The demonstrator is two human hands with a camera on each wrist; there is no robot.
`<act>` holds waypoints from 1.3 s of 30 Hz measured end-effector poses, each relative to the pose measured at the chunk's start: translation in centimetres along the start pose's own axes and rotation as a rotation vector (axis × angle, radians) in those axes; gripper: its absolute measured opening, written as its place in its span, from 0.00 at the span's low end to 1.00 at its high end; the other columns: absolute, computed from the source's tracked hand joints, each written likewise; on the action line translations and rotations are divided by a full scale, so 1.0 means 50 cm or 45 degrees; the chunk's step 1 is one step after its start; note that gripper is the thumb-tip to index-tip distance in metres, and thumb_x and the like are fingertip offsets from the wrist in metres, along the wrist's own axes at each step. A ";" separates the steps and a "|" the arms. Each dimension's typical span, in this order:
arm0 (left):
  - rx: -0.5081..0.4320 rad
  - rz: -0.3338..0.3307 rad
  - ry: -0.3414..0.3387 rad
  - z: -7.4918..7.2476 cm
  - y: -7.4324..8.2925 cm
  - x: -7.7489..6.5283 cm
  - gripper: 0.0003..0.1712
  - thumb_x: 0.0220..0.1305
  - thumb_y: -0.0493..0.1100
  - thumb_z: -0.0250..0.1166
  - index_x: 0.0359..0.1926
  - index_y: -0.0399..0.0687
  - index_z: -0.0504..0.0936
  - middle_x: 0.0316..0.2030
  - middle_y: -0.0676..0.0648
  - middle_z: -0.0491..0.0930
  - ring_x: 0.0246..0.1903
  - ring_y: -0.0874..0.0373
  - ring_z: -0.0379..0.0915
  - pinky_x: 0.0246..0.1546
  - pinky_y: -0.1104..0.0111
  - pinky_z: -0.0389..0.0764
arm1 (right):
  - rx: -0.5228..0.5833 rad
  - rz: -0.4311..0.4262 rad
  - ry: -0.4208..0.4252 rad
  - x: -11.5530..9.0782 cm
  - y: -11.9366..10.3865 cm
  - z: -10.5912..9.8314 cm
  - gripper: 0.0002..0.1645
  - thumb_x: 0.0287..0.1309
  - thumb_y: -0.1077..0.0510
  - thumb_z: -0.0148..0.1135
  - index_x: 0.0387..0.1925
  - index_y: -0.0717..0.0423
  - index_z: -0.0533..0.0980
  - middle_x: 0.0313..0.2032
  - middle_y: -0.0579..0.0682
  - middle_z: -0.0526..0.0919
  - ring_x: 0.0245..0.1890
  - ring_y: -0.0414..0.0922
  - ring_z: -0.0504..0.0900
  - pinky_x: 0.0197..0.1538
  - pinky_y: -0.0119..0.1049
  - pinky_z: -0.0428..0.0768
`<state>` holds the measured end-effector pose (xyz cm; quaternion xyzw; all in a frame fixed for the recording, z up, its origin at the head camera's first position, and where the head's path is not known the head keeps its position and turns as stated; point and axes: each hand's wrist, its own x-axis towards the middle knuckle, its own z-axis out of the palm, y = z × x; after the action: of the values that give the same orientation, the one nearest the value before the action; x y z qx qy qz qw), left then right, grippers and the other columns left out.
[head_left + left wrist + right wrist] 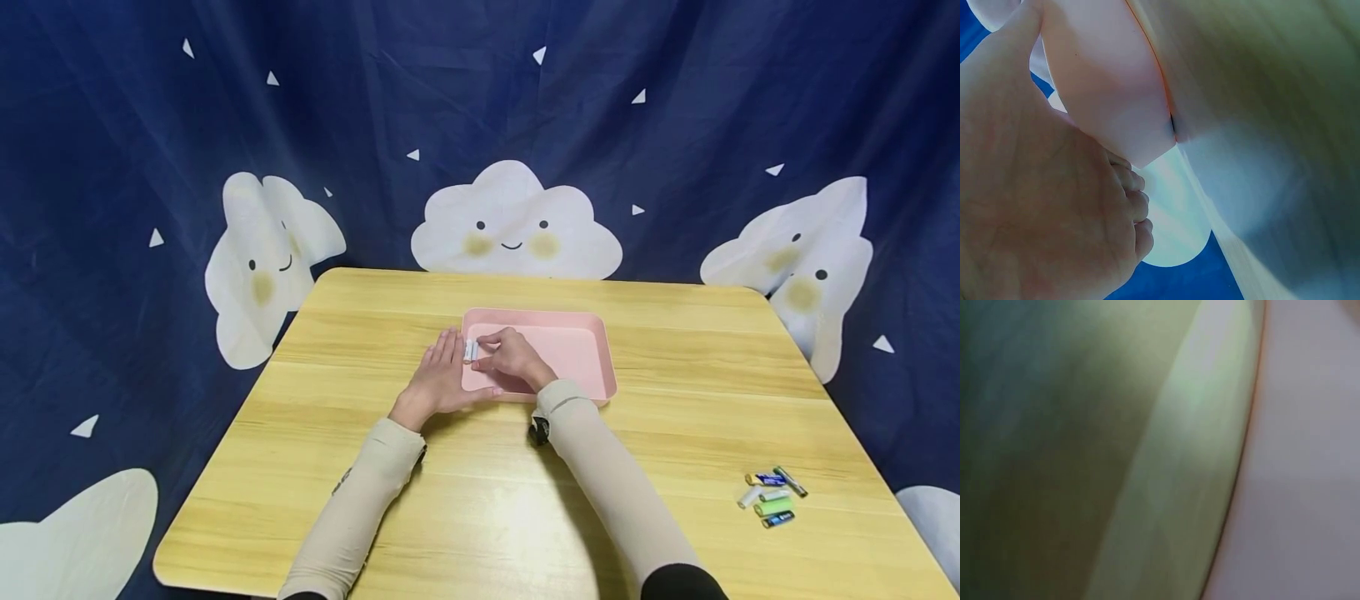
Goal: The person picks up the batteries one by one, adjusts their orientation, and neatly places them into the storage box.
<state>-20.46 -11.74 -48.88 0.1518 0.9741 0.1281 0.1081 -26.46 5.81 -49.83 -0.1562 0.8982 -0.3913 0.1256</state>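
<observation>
A shallow pink tray (570, 350) lies on the wooden table. Inside it, two white batteries (468, 351) stand side by side along the left wall. My right hand (513, 357) reaches over the front rim, its thumb and a finger pinching the right-hand battery at its two ends. Flat along the tray's left side lies my left hand (442, 375), fingers straight and thumb stretched over the front rim. In the left wrist view the left hand (1054, 200) is beside the tray's outer wall (1104, 75). The right wrist view has only the tray wall (1304, 462) and tabletop, blurred.
Several loose batteries (773, 506), among them white, green and blue ones, lie in a cluster near the right side of the table (360, 333). A dark blue curtain (465, 100) with white clouds hangs behind and around the table.
</observation>
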 end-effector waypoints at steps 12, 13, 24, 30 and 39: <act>-0.003 0.005 0.027 -0.010 0.007 -0.008 0.77 0.56 0.86 0.53 0.81 0.32 0.37 0.83 0.33 0.33 0.84 0.40 0.30 0.83 0.48 0.44 | 0.111 0.005 0.005 -0.017 -0.007 -0.029 0.27 0.57 0.53 0.78 0.58 0.55 0.84 0.64 0.54 0.83 0.28 0.43 0.79 0.33 0.35 0.81; 0.000 0.006 0.027 -0.010 0.008 -0.008 0.77 0.56 0.86 0.53 0.81 0.32 0.37 0.83 0.33 0.33 0.84 0.40 0.30 0.83 0.48 0.44 | 0.113 0.007 0.011 -0.021 -0.009 -0.035 0.25 0.58 0.53 0.77 0.57 0.54 0.84 0.65 0.52 0.83 0.35 0.44 0.82 0.41 0.38 0.84; 0.004 -0.004 0.018 0.006 -0.005 0.006 0.80 0.52 0.91 0.47 0.82 0.34 0.35 0.83 0.35 0.31 0.84 0.42 0.27 0.84 0.48 0.42 | 0.111 -0.120 0.117 -0.067 -0.014 -0.103 0.27 0.61 0.56 0.73 0.59 0.65 0.82 0.21 0.46 0.76 0.14 0.36 0.60 0.20 0.27 0.61; -0.003 -0.016 0.006 0.000 -0.001 -0.003 0.78 0.55 0.88 0.51 0.82 0.34 0.37 0.83 0.35 0.33 0.84 0.42 0.29 0.84 0.48 0.44 | 0.074 -0.127 0.144 -0.102 0.003 -0.138 0.26 0.63 0.54 0.71 0.59 0.64 0.82 0.14 0.42 0.62 0.15 0.37 0.57 0.21 0.28 0.59; -0.007 -0.033 0.003 -0.004 0.002 -0.002 0.77 0.56 0.86 0.55 0.82 0.36 0.35 0.84 0.37 0.31 0.84 0.43 0.27 0.84 0.49 0.42 | 0.040 -0.112 0.278 -0.164 0.021 -0.225 0.25 0.63 0.52 0.72 0.56 0.63 0.84 0.12 0.41 0.63 0.14 0.37 0.59 0.21 0.29 0.58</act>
<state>-20.39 -11.71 -48.65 0.1388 0.9758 0.1297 0.1088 -23.02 17.07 -42.32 -0.1499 0.8926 -0.4251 0.0123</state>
